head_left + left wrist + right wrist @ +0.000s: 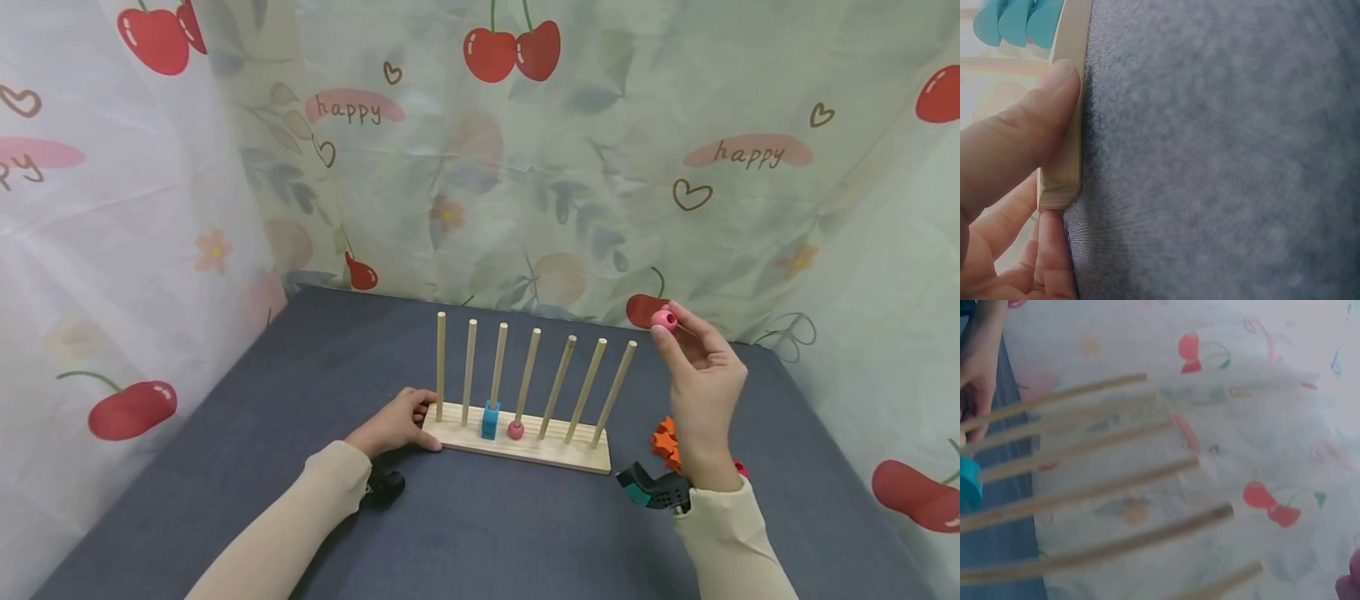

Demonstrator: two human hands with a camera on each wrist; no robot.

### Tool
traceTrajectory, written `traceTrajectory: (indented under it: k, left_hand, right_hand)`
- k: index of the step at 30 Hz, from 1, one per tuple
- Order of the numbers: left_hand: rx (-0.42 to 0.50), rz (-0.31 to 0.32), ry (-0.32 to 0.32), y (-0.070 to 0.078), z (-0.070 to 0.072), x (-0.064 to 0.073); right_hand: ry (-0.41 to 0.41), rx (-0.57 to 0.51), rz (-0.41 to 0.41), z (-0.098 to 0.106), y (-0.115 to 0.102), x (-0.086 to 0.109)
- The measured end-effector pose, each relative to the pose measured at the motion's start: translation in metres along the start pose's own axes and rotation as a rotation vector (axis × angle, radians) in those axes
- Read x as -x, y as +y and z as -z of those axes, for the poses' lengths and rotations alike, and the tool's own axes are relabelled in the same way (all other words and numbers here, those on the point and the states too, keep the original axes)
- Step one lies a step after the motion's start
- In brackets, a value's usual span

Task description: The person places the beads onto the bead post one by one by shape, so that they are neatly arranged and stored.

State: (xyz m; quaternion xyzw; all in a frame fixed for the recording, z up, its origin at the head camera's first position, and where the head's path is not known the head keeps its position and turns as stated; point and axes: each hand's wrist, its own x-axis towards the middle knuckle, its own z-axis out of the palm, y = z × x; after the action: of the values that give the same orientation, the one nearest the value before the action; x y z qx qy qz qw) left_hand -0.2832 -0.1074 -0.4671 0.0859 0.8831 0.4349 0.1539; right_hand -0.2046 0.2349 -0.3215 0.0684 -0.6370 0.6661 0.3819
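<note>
A wooden peg board point(525, 446) with several upright rods stands on the dark cloth. My left hand point(397, 421) grips its left end; in the left wrist view the thumb point(1054, 106) presses the long edge while fingers meet the end. Blue pieces point(490, 421) are stacked low on the third rod from the left, and one pink bead point(516, 430) sits at the foot of the fourth. Raised to the right of the rods, my right hand point(705, 375) pinches another pink bead point(664, 319) between thumb and fingertips, its hole showing.
Orange pieces point(664, 443) lie on the cloth right of the board, partly hidden by my right forearm. A red piece point(741, 469) peeks out behind that wrist. Printed curtains point(525, 167) enclose the table at the back and sides.
</note>
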Motion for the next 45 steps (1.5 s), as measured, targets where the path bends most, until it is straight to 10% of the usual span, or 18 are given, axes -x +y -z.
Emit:
traceTrajectory:
  k: [16,29,45]
  left_hand:
    - [0.012,-0.001,-0.005,-0.001,-0.001,-0.001]
    - [-0.006,-0.006,-0.002,-0.001,-0.001,-0.002]
    - [-0.025,-0.024,-0.002,-0.002,-0.001,-0.002]
  right_hand:
    - [-0.201,-0.002,0.189,-0.056,0.013,0.038]
    - [-0.255,0.126,0.323,-0.080,0.030,0.027]
    - [-0.295,0.173,-0.019,-0.092,0.008,0.032]
